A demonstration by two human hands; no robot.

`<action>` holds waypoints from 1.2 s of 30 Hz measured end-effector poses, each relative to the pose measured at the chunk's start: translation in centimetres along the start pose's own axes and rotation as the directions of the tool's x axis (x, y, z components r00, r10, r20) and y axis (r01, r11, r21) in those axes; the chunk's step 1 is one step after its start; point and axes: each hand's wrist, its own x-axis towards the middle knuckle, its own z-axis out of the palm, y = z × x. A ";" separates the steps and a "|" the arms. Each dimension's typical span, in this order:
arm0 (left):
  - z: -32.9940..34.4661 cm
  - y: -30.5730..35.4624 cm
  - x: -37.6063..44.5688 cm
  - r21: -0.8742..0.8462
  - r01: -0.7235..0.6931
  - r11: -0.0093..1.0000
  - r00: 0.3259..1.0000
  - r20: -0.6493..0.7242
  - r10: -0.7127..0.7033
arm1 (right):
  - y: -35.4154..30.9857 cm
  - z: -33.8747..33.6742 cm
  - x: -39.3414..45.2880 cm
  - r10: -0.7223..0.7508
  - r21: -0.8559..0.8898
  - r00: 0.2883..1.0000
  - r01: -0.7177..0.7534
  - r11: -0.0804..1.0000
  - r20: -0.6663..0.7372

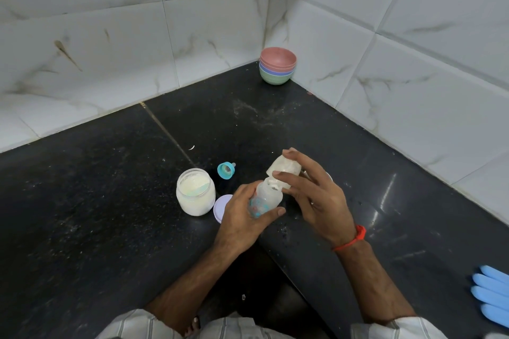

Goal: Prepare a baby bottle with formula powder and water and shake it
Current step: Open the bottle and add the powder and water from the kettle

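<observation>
Black bench (110,215), corner of white tiled walls. Left hand (242,217) wrapped around the bottle (268,195), held tilted above the bench edge. Right hand (311,190) grips a translucent cap (283,168) at the bottle's mouth; whether cap and bottle touch is unclear through blur. Open jar (195,191) of white powder just left of the bottle, its lilac lid (221,206) beside it. Teal ring (225,170) with teat lies behind. Stacked bowls (277,68) in the corner. Blue glove (491,294) at far right.

Counter (110,215) (black): jar (195,195), bowls (277,69).
</observation>
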 end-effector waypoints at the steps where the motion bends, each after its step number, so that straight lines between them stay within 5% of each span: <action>1: 0.0 0.0 0.0 -0.004 -0.003 1.000 1.000 -0.001 0.003 | 0.0 0.0 0.0 0.004 -0.003 1.000 -0.004 1.000 -0.013; 32: 0.0 -1.0 0.2 0.015 0.005 1.000 1.000 -0.026 -0.005 | 0.0 0.8 0.1 0.008 0.037 0.996 -0.011 0.999 0.091; 36: 0.0 -1.1 0.2 0.029 -0.009 1.000 1.000 -0.025 0.009 | -0.2 0.8 0.0 0.020 0.014 1.000 -0.020 1.000 0.024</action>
